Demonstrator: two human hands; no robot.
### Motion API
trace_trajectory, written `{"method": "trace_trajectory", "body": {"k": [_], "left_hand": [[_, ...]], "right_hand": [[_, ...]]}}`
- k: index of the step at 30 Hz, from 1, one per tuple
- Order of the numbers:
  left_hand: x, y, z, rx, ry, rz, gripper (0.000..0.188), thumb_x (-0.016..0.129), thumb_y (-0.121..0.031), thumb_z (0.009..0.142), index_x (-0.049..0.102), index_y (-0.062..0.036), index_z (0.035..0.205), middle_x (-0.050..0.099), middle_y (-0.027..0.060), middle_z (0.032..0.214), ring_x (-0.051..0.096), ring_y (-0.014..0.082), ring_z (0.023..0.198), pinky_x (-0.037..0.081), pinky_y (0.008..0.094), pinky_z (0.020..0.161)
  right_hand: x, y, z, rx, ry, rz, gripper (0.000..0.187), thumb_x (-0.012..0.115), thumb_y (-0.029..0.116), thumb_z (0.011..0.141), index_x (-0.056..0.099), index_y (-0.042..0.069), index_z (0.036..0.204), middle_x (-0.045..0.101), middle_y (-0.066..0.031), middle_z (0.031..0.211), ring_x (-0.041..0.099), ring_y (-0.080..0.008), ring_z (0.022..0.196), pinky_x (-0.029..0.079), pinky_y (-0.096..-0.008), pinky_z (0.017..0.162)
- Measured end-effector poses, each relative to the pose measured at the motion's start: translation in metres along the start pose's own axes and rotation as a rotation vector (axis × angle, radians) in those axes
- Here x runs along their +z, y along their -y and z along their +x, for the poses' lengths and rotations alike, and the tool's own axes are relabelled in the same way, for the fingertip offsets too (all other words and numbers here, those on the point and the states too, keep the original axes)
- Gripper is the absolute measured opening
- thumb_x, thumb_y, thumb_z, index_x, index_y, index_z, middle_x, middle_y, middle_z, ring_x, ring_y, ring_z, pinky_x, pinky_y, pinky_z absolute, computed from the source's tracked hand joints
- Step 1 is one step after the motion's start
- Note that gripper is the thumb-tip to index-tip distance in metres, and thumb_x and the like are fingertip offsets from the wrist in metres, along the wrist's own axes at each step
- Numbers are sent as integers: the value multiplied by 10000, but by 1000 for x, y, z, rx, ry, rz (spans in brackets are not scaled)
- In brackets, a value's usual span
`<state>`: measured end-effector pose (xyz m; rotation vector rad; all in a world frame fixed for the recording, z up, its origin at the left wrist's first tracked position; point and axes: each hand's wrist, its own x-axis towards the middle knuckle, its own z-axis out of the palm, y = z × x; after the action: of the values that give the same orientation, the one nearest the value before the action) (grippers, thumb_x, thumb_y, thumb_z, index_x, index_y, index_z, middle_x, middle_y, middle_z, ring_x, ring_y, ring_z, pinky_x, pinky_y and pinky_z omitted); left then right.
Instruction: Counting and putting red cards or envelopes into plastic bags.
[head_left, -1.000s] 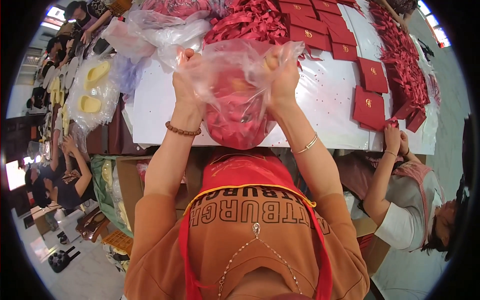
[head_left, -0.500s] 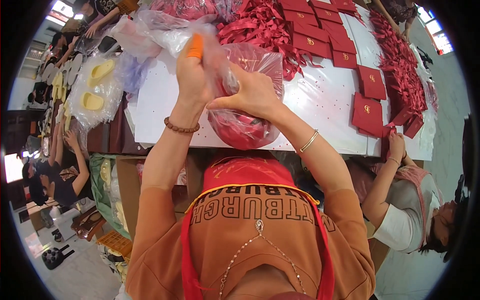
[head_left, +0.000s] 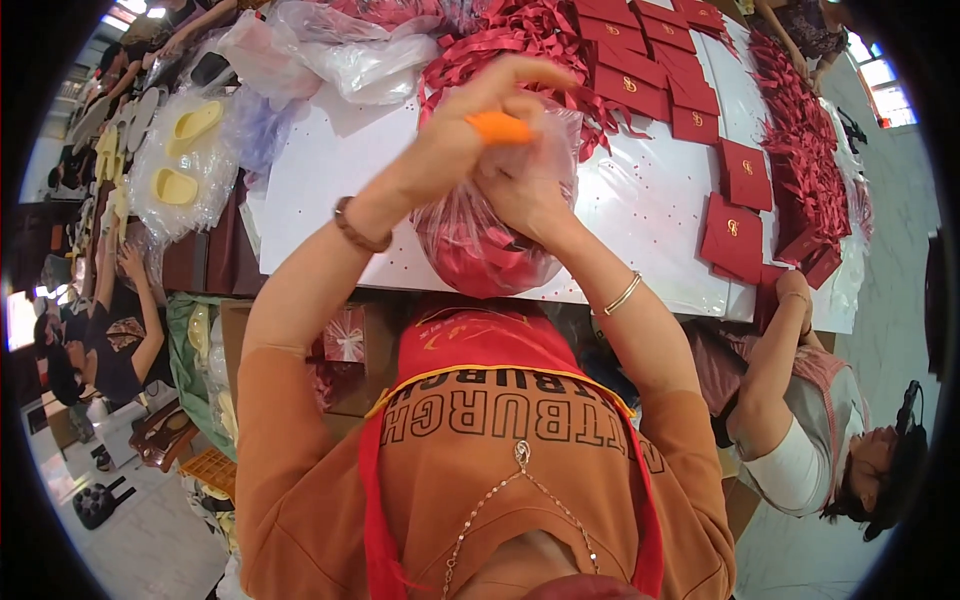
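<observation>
A clear plastic bag [head_left: 490, 265] filled with red ribbon-like pieces rests at the table's near edge, in front of my body. My right hand [head_left: 530, 200] is closed around its gathered neck. Just above, my left hand [head_left: 455, 140] crosses over the neck, with an orange cover [head_left: 500, 127] on one finger. Motion blurs the left fingers, which point to the upper right; whether they grip the plastic cannot be told. The top of the bag is partly hidden behind both hands.
Heaped red ribbons [head_left: 500, 40] lie behind the bag, with empty plastic bags [head_left: 365, 65] to their left. Red pouches [head_left: 735, 235] with gold marks and another ribbon pile [head_left: 800, 150] are rightward. Wrapped yellow slippers [head_left: 175, 185] lie left. A co-worker [head_left: 800, 400] sits close on the right.
My left hand has moved right and across the top of the bag's neck. My right hand stays at the neck, its thumb now tucked in. The bag has shifted little.
</observation>
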<state>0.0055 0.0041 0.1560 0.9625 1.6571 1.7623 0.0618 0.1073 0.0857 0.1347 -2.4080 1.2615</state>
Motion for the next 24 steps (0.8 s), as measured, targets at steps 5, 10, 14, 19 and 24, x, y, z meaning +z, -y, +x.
{"method": "trace_trajectory", "body": {"k": [5, 10, 14, 19, 24], "left_hand": [[-70, 7, -16, 312, 213, 115, 884, 642, -346, 699, 152, -77, 1383, 333, 156, 1365, 243, 238, 1306, 181, 356, 1056], [-28, 24, -4, 367, 267, 784, 534, 547, -387, 828, 475, -20, 1209, 438, 154, 1286, 354, 252, 1239, 263, 366, 1020], [-12, 23, -6, -46, -102, -91, 378, 445, -339, 906, 572, 13, 959, 601, 176, 1023, 562, 275, 994, 418, 354, 888], [-17, 26, -4, -97, -439, -791, 404, 394, -378, 923, 543, -22, 804, 612, 130, 818, 582, 222, 829, 452, 366, 814], [-11, 44, -6, -26, -523, -686, 409, 408, -400, 916, 510, -55, 722, 327, -41, 497, 313, 114, 448, 413, 287, 552]], "right_hand": [[-1, 10, 5, 21, 175, -173, 336, 528, 362, 779, 577, 140, 1026, 613, -142, 880, 580, -357, 779, 458, -462, 659], [-4, 13, 0, -3, 239, -215, 291, 546, 328, 788, 610, 68, 900, 610, -173, 803, 577, -355, 748, 446, -435, 682], [-4, 23, 7, 287, 297, -167, 345, 554, 409, 774, 628, 74, 811, 602, -169, 707, 586, -338, 739, 453, -434, 636], [-6, 22, 4, 200, 21, 404, 378, 492, 386, 861, 609, 30, 819, 620, -97, 736, 594, -232, 687, 455, -343, 612], [-24, 23, 10, 480, -399, 1170, 376, 416, 395, 921, 545, 63, 800, 454, 41, 616, 404, -55, 536, 348, -209, 518]]}}
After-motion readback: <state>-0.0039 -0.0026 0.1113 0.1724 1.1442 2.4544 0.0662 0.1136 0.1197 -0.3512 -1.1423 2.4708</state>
